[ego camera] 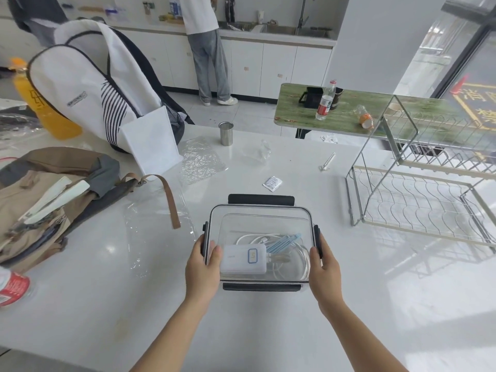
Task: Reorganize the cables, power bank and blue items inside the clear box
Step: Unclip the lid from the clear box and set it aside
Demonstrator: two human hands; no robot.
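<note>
The white surface (268,331) fills most of the view. At far left stands a white backpack (88,84) w/ black stripes, upright; just in front of it lies a brown bag (48,200), its strap (166,197) hanging out on the surface. At right is a wire rack (418,189), two levels. Behind the backpack is an orange bottle (40,103), partly hidden. In the background a person (206,49) stands at the kitchen counter, and a green table (349,111) carries a water bottle (325,102) and a black mug (311,97).

The clear box (260,224) sits at centre of the surface, near the front edge, lid on, black clips on all four sides. The left hand (202,267) holds the box's left side: thumb on the lid, fingers curled round the wall. The right hand (323,267) holds the right side in same way, so each grip is closed on the box.

Inside the box, the power bank (243,259) lies at front left, white w/ a blue frame on top. The cables (290,261), white, curl behind and right of it. The blue items (284,242) lie on the cables, at back right of the power bank; what they are, I cannot tell.

Smaller things on the surface: a steel cup (226,133) beyond the box, crumpled plastic (200,159) beside it, a small packet (272,183) near the box's far side.
</note>
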